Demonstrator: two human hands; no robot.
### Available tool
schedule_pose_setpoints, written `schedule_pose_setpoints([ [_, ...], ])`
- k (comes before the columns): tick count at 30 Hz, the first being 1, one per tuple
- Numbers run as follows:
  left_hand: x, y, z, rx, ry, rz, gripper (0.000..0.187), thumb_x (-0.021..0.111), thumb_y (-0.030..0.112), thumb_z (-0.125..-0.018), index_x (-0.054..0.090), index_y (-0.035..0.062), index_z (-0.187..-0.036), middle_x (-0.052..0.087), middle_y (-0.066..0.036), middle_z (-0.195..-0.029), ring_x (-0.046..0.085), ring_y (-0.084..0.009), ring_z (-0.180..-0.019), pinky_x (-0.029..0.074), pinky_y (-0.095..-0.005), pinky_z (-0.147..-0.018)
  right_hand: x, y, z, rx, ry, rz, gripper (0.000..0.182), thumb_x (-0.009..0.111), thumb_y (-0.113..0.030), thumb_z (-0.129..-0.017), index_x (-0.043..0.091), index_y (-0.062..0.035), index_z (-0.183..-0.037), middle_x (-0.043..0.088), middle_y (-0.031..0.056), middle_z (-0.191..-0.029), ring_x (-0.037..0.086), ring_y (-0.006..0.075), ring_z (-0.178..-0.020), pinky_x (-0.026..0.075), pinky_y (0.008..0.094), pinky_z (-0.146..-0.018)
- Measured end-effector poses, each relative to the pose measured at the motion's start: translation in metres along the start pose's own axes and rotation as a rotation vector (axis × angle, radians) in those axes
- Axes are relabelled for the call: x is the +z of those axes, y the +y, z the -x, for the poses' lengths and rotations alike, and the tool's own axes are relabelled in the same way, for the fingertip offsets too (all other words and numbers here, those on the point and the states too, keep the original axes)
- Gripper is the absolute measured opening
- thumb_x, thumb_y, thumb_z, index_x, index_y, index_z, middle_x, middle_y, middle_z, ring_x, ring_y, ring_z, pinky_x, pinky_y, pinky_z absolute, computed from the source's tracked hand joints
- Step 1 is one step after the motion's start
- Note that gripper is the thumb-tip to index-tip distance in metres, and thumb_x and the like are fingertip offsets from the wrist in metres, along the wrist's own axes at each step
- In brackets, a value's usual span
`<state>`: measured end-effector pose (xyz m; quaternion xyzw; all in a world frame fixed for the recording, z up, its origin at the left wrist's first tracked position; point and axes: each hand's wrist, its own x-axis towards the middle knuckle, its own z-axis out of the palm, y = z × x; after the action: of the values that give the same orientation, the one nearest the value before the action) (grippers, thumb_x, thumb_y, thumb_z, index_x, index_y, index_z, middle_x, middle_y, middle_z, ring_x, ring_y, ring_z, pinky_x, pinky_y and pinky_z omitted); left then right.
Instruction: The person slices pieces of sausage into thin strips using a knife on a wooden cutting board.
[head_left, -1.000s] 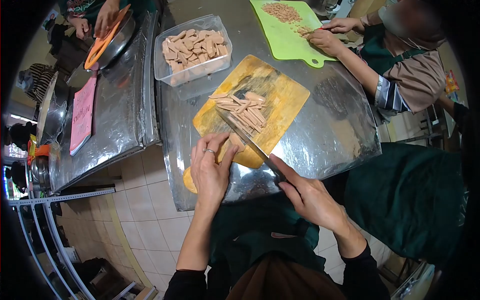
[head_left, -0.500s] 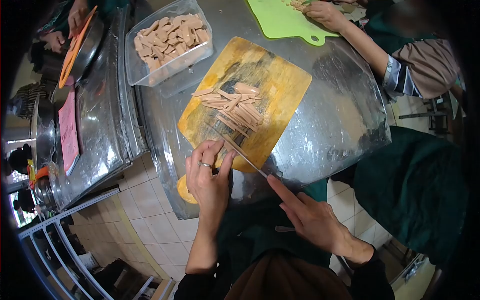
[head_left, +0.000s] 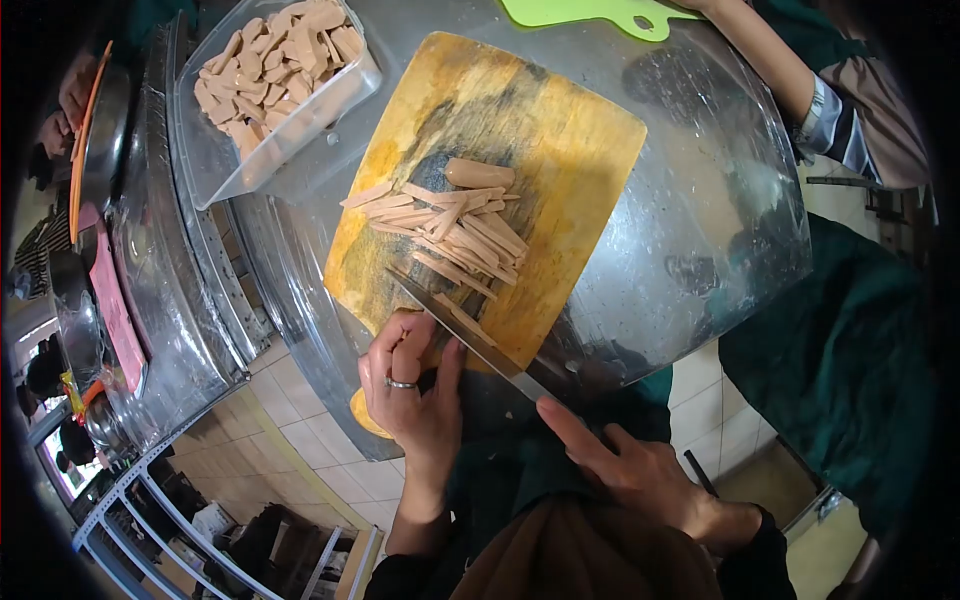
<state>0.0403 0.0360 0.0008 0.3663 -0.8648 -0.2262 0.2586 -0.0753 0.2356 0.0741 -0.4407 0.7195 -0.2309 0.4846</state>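
My right hand (head_left: 640,470) grips a kitchen knife (head_left: 462,328) by its handle, forefinger stretched along the top. Its blade slants across the lower part of a worn yellow cutting board (head_left: 585,130). Close against the blade, my left hand (head_left: 410,375), wearing a ring, has its fingers curled down on a piece of sausage, which they mostly hide. A cut sausage strip (head_left: 465,312) lies along the blade's far side. Farther up the board is a loose pile of thin sausage strips (head_left: 465,240), with a thicker sausage piece (head_left: 480,174) above it.
A clear plastic tub (head_left: 355,85) of sliced sausage stands at the upper left of the metal table (head_left: 700,240). Another person's arm (head_left: 765,50) reaches over a green cutting board (head_left: 590,15) at the top right. At left, another person's hand (head_left: 75,95) is beside an orange board (head_left: 88,140).
The view has shifted and come closer to the board. The knife blade now shows its flat side more, with a strip beside it. My left fingers are curled more tightly.
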Motion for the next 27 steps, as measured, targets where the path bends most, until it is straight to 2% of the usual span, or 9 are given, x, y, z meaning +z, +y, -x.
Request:
schedule_pose_setpoints([
  [7, -0.002, 0.000, -0.003, 0.005, -0.016, 0.007, 0.045, 0.089, -0.001, -0.068, 0.073, 0.0084, -0.109, 0.070, -0.007, -0.112, 0.063, -0.0262, -0.093, 0.049, -0.0355, -0.081, -0.016, -0.006, 0.000, 0.083, -0.099, -0.097, 0.084, 0.058, -0.016, -0.095, 0.016, -0.0278, -0.167, 0.059, 0.0272, -0.082, 0.065, 0.0483, -0.061, 0.057, 0.0574, -0.060],
  [10, -0.002, 0.001, -0.003, 0.004, -0.033, -0.020, 0.047, 0.090, 0.001, -0.067, 0.074, 0.0103, -0.110, 0.070, -0.006, -0.111, 0.063, -0.0264, -0.093, 0.050, -0.0362, -0.080, -0.011, -0.005, 0.001, 0.076, -0.066, -0.164, 0.084, 0.058, -0.013, -0.096, 0.016, -0.0281, -0.167, 0.063, 0.0314, -0.093, 0.066, 0.0472, -0.062, 0.058, 0.0563, -0.061],
  [13, -0.002, -0.001, -0.005, 0.008, -0.040, -0.021, 0.049, 0.091, 0.004, -0.066, 0.074, 0.0119, -0.111, 0.070, -0.005, -0.111, 0.063, -0.0254, -0.092, 0.049, -0.0359, -0.079, -0.007, -0.005, -0.006, 0.062, -0.019, -0.182, 0.084, 0.058, -0.008, -0.096, 0.018, -0.0285, -0.166, 0.067, 0.0300, -0.100, 0.068, 0.0446, -0.066, 0.059, 0.0531, -0.065],
  [17, -0.001, 0.001, -0.005, -0.005, -0.041, -0.019, 0.048, 0.091, 0.005, -0.067, 0.073, 0.0121, -0.112, 0.070, -0.004, -0.111, 0.064, -0.0243, -0.090, 0.049, -0.0353, -0.078, -0.008, -0.016, -0.027, 0.113, -0.001, -0.100, 0.082, 0.057, -0.003, -0.096, 0.022, -0.0288, -0.165, 0.072, 0.0258, -0.100, 0.070, 0.0436, -0.071, 0.060, 0.0513, -0.065],
  [22, 0.000, 0.005, -0.005, 0.000, -0.017, -0.028, 0.046, 0.090, 0.007, -0.071, 0.073, 0.0122, -0.114, 0.070, -0.004, -0.111, 0.064, -0.0241, -0.089, 0.049, -0.0349, -0.077, -0.004, -0.009, -0.053, 0.017, 0.112, -0.081, 0.077, 0.055, -0.005, -0.099, 0.022, -0.0287, -0.164, 0.071, 0.0279, -0.094, 0.070, 0.0457, -0.070, 0.058, 0.0533, -0.061],
  [25, 0.002, 0.004, -0.003, 0.000, 0.002, -0.017, 0.044, 0.089, 0.009, -0.074, 0.074, 0.0126, -0.115, 0.070, -0.003, -0.111, 0.065, -0.0242, -0.090, 0.050, -0.0351, -0.077, -0.007, -0.009, -0.071, -0.011, 0.141, -0.038, 0.073, 0.053, -0.007, -0.102, 0.021, -0.0266, -0.164, 0.070, 0.0300, -0.099, 0.069, 0.0472, -0.069, 0.057, 0.0551, -0.062],
  [27, 0.004, 0.003, -0.002, 0.004, 0.023, -0.034, 0.042, 0.088, 0.010, -0.075, 0.075, 0.0130, -0.114, 0.070, -0.003, -0.111, 0.065, -0.0242, -0.091, 0.050, -0.0352, -0.077, -0.004, -0.004, -0.078, -0.099, 0.199, -0.119, 0.070, 0.053, -0.008, -0.103, 0.022, -0.0234, -0.164, 0.069, 0.0298, -0.108, 0.068, 0.0477, -0.069, 0.056, 0.0558, -0.062],
])
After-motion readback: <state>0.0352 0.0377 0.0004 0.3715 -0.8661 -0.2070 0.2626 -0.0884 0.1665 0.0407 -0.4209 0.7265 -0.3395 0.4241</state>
